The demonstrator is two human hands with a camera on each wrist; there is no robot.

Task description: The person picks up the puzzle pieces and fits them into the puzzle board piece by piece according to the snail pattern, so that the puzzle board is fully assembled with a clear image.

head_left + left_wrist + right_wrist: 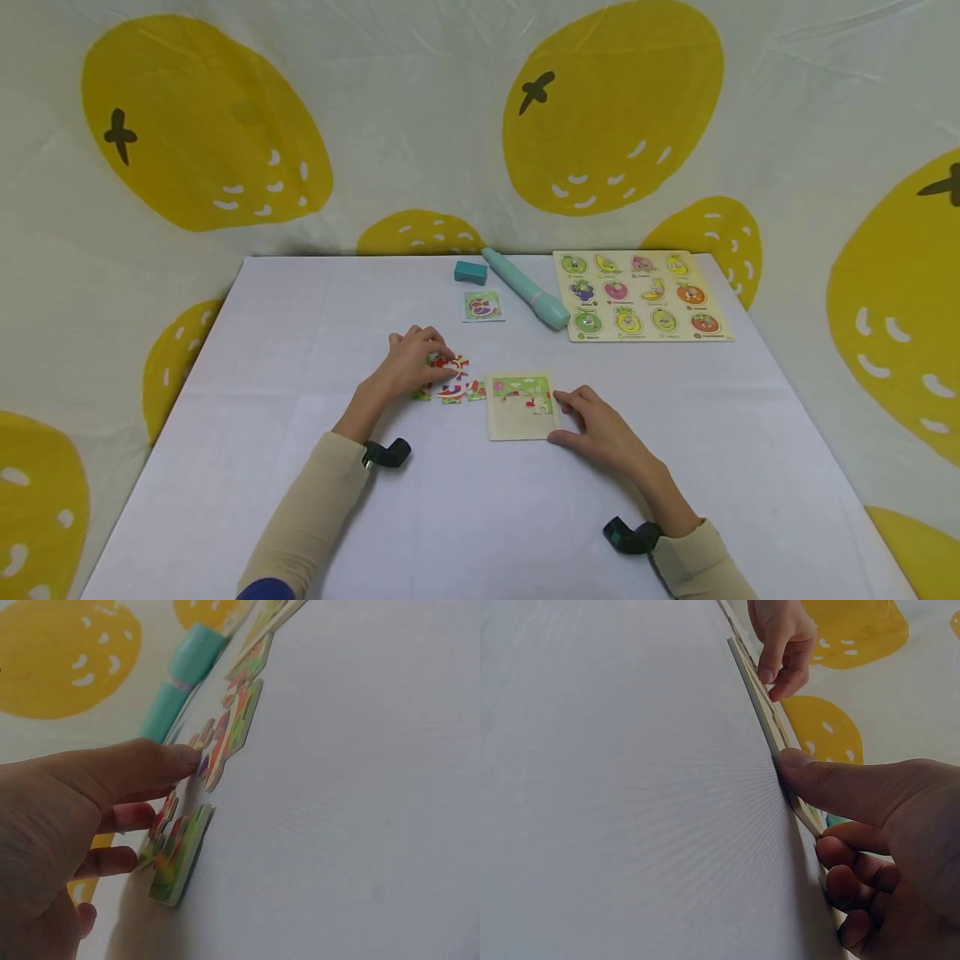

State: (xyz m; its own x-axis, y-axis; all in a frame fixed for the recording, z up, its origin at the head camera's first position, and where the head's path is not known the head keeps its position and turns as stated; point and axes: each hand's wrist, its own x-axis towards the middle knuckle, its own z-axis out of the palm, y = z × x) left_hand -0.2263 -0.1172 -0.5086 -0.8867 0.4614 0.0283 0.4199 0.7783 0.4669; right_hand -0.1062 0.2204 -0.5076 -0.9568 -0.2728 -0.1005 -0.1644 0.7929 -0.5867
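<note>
Right hand (600,425) holds the puzzle board (513,427) at centre, its top filled, lower part mostly bare; left hand (408,364) reaches among unplaced pieces (453,390) leftward, whether pinching I cannot tell.

The table (450,517) bears puzzle pieces (452,389), tray (517,425), board (643,297), rod (525,288), block (470,272) and probably a card (482,307).

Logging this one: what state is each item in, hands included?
Puzzle tray: flat, partly filled
Puzzle pieces: loose, left of tray
Left hand: at the pieces, grip unclear
Right hand: holding tray's right side
Teal wand: lying lengthwise
Fruit board: flat, pictures up
</note>
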